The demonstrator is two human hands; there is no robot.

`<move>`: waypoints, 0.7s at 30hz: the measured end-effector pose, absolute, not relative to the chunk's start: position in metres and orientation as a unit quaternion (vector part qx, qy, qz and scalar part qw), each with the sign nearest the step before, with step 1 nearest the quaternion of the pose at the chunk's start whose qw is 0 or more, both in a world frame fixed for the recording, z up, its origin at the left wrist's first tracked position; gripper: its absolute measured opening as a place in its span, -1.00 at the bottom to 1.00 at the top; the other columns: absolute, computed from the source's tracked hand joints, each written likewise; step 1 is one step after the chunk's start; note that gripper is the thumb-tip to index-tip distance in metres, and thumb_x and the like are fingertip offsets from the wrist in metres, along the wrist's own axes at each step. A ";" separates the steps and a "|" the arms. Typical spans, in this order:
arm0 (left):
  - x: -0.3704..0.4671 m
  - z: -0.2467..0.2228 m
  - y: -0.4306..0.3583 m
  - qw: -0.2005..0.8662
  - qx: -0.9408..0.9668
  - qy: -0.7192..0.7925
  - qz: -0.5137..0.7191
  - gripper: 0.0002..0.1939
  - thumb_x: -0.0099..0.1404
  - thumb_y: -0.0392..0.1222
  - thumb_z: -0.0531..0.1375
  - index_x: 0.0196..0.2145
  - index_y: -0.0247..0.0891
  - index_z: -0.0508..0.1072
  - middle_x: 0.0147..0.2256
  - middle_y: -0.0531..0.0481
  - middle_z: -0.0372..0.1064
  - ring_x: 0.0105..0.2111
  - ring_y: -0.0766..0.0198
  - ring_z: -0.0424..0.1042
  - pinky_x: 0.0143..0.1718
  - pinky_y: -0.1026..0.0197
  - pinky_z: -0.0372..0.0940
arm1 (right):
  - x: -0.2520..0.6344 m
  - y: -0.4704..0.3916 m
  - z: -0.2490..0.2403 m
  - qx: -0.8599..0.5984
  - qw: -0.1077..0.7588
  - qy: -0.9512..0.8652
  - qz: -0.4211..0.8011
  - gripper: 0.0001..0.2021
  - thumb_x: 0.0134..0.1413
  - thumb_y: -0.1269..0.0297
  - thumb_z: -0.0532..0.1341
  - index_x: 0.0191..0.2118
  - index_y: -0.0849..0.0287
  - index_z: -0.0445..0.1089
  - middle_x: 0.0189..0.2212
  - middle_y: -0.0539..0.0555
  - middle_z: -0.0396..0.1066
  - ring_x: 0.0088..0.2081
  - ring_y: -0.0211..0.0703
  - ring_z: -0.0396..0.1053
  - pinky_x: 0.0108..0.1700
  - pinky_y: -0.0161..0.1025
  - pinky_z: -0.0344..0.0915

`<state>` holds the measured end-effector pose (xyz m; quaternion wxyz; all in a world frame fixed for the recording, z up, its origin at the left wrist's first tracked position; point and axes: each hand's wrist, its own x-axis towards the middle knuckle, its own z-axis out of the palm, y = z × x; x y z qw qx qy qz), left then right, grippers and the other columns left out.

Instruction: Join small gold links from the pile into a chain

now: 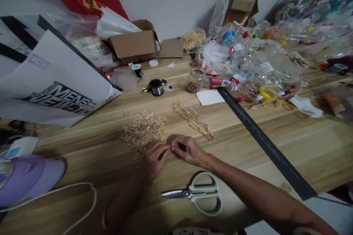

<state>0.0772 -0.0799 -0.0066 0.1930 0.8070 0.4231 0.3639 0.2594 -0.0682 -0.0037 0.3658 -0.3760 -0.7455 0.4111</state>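
My left hand (156,158) and my right hand (189,149) meet fingertip to fingertip over the table, both pinched closed. Whatever sits between the fingers is too small to make out. Just beyond my left hand lies a tangled heap of small gold and white beaded pieces (145,128). Several gold chain strands with beads (193,119) stretch across the wood past my right hand. Nearer to me, a pair of scissors (193,193) with pale handles rests flat, its blades pointing left.
A long black strip (264,137) runs diagonally at right, beside many plastic bottles (264,66). Behind the heap stand a wire spool (156,87) and a jar of beads (196,79). At left are a white paper bag (55,80) and a purple appliance (33,178) with a white cord.
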 end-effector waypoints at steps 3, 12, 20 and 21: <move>0.077 -0.005 -0.080 0.203 0.807 0.428 0.353 -0.86 0.28 -0.32 0.12 -0.34 -0.25 0.49 -0.36 -0.07 0.45 -0.33 0.28 0.44 -0.26 0.27 0.34 | 0.259 -0.068 -0.003 -0.375 0.369 -0.750 0.400 -0.90 0.10 0.45 0.14 -0.42 0.22 0.30 -0.50 -0.03 0.25 -0.47 -0.30 0.19 -0.42 -0.38 0.11; 0.078 0.000 -0.077 0.261 0.783 0.458 0.330 -0.87 0.27 -0.30 0.12 -0.41 -0.25 0.45 -0.41 -0.02 0.40 -0.35 0.28 0.40 -0.26 0.27 0.30 | 0.260 -0.067 -0.008 -0.356 0.383 -0.783 0.337 -0.88 0.20 0.39 0.10 -0.37 0.20 0.30 -0.44 0.02 0.30 -0.42 -0.25 0.25 -0.36 -0.35 0.18; 0.079 0.003 -0.075 0.300 0.764 0.471 0.321 -0.85 0.24 -0.28 0.13 -0.47 -0.25 0.43 -0.45 0.00 0.38 -0.39 0.28 0.38 -0.29 0.26 0.28 | 0.262 -0.068 -0.013 -0.326 0.379 -0.825 0.265 -0.87 0.28 0.34 0.03 -0.24 0.18 0.31 -0.35 0.09 0.34 -0.31 -0.18 0.31 -0.26 -0.28 0.26; 0.079 0.003 -0.074 0.305 0.763 0.470 0.322 -0.86 0.23 -0.28 0.14 -0.47 -0.25 0.43 -0.46 0.01 0.38 -0.40 0.28 0.38 -0.30 0.27 0.28 | 0.263 -0.068 -0.013 -0.324 0.373 -0.831 0.257 -0.86 0.29 0.35 0.02 -0.23 0.18 0.31 -0.34 0.10 0.34 -0.30 -0.17 0.31 -0.26 -0.27 0.27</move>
